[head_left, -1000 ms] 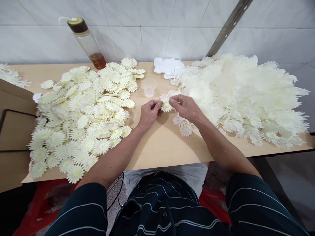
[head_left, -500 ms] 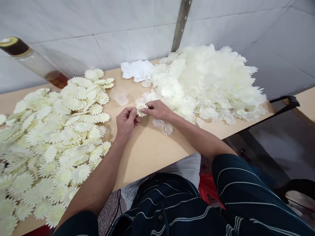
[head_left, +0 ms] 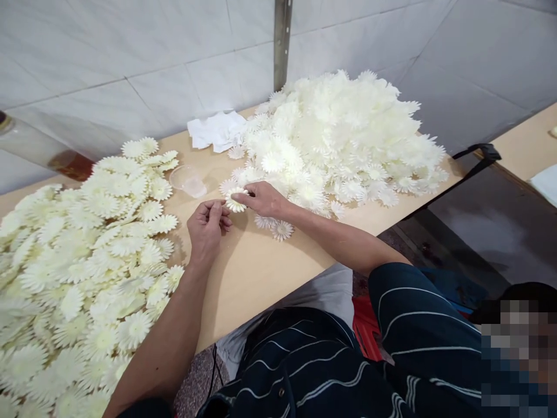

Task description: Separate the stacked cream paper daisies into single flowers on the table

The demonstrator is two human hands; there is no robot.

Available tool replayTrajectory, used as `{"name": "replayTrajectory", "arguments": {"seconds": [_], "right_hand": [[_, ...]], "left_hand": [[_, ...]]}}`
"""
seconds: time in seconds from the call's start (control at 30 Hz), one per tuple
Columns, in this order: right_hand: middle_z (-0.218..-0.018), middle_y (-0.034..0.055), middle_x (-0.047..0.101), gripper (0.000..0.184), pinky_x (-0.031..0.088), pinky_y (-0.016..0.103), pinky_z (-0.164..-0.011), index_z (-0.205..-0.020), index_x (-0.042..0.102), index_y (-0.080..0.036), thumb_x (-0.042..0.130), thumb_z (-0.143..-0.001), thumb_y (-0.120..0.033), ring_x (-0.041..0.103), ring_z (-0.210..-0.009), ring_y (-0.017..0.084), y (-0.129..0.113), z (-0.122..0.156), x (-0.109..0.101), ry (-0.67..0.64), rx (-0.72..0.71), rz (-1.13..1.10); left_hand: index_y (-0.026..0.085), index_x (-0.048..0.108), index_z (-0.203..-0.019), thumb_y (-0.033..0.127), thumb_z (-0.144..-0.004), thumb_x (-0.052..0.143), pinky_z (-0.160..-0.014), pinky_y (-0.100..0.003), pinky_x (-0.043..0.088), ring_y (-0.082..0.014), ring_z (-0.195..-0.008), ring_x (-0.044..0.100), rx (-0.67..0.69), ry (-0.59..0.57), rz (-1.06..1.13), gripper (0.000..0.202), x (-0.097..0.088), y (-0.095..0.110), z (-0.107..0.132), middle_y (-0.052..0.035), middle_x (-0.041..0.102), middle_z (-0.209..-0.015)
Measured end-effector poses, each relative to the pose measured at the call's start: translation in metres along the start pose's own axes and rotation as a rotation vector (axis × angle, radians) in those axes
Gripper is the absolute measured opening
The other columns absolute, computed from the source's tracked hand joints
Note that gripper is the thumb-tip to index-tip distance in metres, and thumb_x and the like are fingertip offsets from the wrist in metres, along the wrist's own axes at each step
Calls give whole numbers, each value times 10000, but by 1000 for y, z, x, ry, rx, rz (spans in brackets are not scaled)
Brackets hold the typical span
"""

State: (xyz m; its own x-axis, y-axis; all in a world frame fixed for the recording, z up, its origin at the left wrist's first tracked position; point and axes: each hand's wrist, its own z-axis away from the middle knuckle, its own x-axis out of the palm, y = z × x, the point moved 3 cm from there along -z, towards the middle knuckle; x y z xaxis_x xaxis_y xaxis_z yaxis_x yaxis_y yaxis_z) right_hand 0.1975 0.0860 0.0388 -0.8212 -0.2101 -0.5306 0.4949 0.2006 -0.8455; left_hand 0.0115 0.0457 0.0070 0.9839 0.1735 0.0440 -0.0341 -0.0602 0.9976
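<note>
A pale cream daisy-like artificial flower head (head_left: 236,201) is pinched between the thumb and fingers of my right hand (head_left: 265,200), a little above the tabletop. My left hand (head_left: 206,226) is closed beside it, thumb against curled fingers, the fingertips at the flower head's left edge. Whatever the left fingertips hold is too small or hidden to make out. Beneath my right wrist lie a couple of loose whiter petal layers (head_left: 282,230). Just beyond my hands stands a small clear plastic dish (head_left: 188,181) with something whitish in it.
A spread of cream flower heads (head_left: 100,261) covers the table's left side. Whiter petal pieces (head_left: 339,139) are heaped at the back right. Crumpled white paper (head_left: 216,130) and a bottle (head_left: 69,162) stand near the wall. Another person (head_left: 517,348) is at the lower right.
The view has swung to the right, so the table and piles sit further left. Another person shows more at the lower right. Both hands keep nearly the same pose around the flower head.
</note>
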Motion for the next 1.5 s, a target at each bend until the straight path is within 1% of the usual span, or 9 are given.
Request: {"name": "replayTrajectory", "arguments": {"seconds": [0.23, 0.47, 0.63, 0.77, 0.87, 1.2, 1.27, 1.4, 1.5], "right_hand": [[-553, -53, 446, 547, 326, 290, -597, -676, 439, -246, 738, -940, -620, 485, -586, 135, -1, 12, 2, -72, 53, -173], [-523, -39, 498, 655, 372, 294, -579, -643, 448, -245, 747, -935, -750, 518, -519, 131, -6, 17, 0, -61, 87, -61], [-542, -33, 476, 711, 325, 299, -591, -662, 443, -249, 755, -877, -852, 474, -587, 138, -7, 17, 2, 8, 62, -56], [-563, -31, 474, 741, 330, 298, -587, -679, 516, -238, 714, -843, -932, 455, -605, 141, -9, 17, 5, -52, 40, -127], [-575, -29, 447, 785, 302, 304, -587, -616, 500, -228, 697, -830, -958, 416, -615, 127, -12, 17, 6, -59, 8, -83], [-516, -61, 444, 728, 300, 283, -499, -659, 574, -218, 866, -770, -875, 423, -478, 94, -7, 18, -3, -247, 43, -283], [-506, -73, 394, 754, 279, 290, -489, -661, 565, -226, 828, -773, -924, 389, -461, 93, -3, 17, -6, -228, 42, -314], [-562, -72, 272, 837, 187, 309, -532, -596, 351, -252, 722, -849, -958, 256, -526, 84, 2, 13, -14, -58, -52, -270], [-616, -48, 372, 732, 263, 307, -593, -625, 490, -222, 745, -918, -843, 323, -604, 106, 5, 10, -23, 97, -114, -116]], "left_hand": [[203, 752, -949, 577, -908, 873, -445, -180, 461, -83, -507, 628, 4, -9, 13, 395, -2, -5, 0, 11, 714, -738], [200, 758, -928, 632, -904, 873, -426, -191, 453, -88, -493, 624, 22, -11, 66, 448, -1, -7, 0, 9, 699, -714], [209, 740, -950, 730, -864, 873, -453, -207, 493, -111, -501, 645, -3, -86, 63, 544, 0, -7, -1, 17, 685, -667], [216, 761, -1026, 739, -832, 895, -465, -229, 506, -130, -496, 644, -37, -146, 56, 574, 0, -6, -1, 18, 687, -633], [211, 757, -925, 708, -758, 958, -425, -229, 453, -123, -477, 621, -43, -148, 61, 561, -1, -5, -1, 25, 659, -620], [217, 680, -845, 615, -759, 965, -443, -205, 476, -101, -483, 601, -38, 31, 179, 497, -5, -10, -6, 42, 659, -632], [220, 677, -839, 598, -748, 967, -435, -201, 473, -101, -479, 606, -57, 38, 196, 485, -5, -11, -8, 43, 665, -633], [216, 691, -815, 586, -718, 977, -419, -204, 475, -106, -469, 611, -47, 25, 198, 478, -5, -10, -8, 33, 669, -618], [205, 709, -809, 579, -720, 977, -415, -203, 474, -102, -459, 604, -25, -2, 178, 468, -4, -8, -6, 29, 665, -605]]}}
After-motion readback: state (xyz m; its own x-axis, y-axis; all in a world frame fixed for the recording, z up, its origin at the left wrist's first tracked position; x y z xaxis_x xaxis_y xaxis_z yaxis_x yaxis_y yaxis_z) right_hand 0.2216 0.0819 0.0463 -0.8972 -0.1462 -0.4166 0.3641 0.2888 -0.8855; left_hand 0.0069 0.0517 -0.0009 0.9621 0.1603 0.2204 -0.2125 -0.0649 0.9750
